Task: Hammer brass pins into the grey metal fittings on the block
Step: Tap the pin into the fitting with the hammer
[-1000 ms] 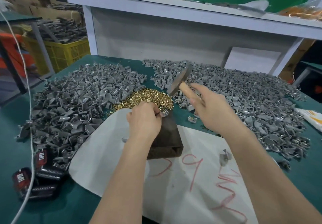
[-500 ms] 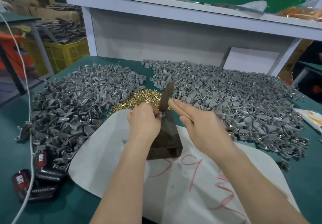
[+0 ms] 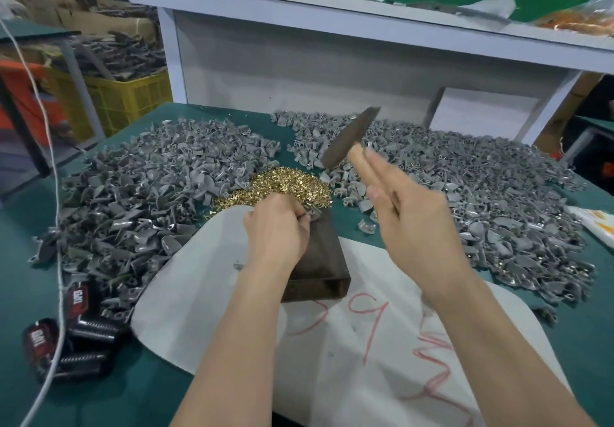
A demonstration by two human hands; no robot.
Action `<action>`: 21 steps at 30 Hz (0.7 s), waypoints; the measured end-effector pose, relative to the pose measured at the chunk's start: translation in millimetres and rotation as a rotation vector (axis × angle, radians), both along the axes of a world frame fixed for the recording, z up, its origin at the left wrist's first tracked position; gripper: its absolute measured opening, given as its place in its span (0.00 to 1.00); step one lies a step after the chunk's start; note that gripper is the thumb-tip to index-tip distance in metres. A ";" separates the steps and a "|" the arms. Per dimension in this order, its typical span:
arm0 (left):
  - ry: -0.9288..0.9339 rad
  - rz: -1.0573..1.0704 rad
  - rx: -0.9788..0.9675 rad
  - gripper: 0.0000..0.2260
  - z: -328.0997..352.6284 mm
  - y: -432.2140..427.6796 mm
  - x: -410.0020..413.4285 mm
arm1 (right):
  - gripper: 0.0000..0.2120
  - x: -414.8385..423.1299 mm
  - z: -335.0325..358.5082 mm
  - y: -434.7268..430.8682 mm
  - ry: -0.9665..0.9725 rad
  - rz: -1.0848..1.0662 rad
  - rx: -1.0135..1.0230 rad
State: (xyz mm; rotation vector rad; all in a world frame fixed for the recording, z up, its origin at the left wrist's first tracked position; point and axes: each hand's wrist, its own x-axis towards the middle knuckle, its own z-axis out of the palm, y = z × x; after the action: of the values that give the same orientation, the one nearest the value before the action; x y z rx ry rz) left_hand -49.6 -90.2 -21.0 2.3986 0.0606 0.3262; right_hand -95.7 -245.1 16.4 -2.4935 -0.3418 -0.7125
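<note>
grey fittings [image 3: 139, 200]: heaped left of and beyond the block [image 3: 320, 260], kept within reach.
brass pins [image 3: 285, 187]: piled just beyond the block.
left grip [image 3: 275, 230]: clenched on a fitting at the block's far end, apparently steadied for striking.
right grip [image 3: 415, 217]: hammer [image 3: 349, 142] handle grasped, head poised beyond the block.

A single wide-angle view looks from the person's head, forward and down across the green table [image 3: 26, 277]. The left hand [image 3: 275, 227] and right hand [image 3: 415, 220] sit close to the lens near mid-frame, arms entering from the bottom edge. A white shelf [image 3: 332, 16] crosses the top.
</note>
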 end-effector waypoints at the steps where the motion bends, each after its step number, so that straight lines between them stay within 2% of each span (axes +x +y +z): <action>1: 0.005 0.000 0.004 0.04 -0.2 0.0 -1.0 | 0.22 -2.0 -4.9 2.1 0.073 0.004 -0.068; 3: 0.012 0.008 0.009 0.05 -0.3 0.8 -1.4 | 0.22 -1.7 -12.2 0.6 0.216 0.015 -0.158; 5: 0.008 0.003 0.023 0.05 -0.4 0.2 0.0 | 0.20 6.4 -10.1 -6.7 0.235 -0.005 -0.132; 7: -0.006 0.006 0.025 0.06 0.9 0.9 1.1 | 0.19 19.0 -11.8 -10.3 0.285 -0.021 0.037; 9: -0.001 0.010 0.009 0.05 0.6 -0.1 1.0 | 0.17 28.2 -17.7 -9.0 0.404 -0.069 0.268; 10: 0.002 0.017 0.002 0.05 -0.2 0.0 0.6 | 0.17 31.0 -22.6 -7.8 0.468 -0.104 0.312; 13: 0.011 0.037 0.011 0.05 -1.4 -1.0 1.0 | 0.17 35.4 -41.4 -8.8 0.548 -0.184 0.087; 15: 0.006 0.053 0.020 0.05 -1.6 -0.7 2.5 | 0.14 35.9 -50.7 -7.1 0.536 -0.235 -0.031; 18: 0.002 0.064 0.010 0.06 -0.4 -1.4 2.6 | 0.17 34.7 -52.7 -4.2 0.516 -0.301 -0.174; 21: -0.014 0.026 -0.019 0.07 0.9 -3.6 2.2 | 0.17 34.1 -40.0 -0.9 0.393 -0.254 -0.132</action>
State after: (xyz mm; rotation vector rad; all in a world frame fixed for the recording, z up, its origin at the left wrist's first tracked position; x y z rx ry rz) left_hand -47.4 -93.7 -20.1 2.3787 0.0888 0.3529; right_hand -61.6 -245.9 -23.7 -2.7563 0.0755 -0.2839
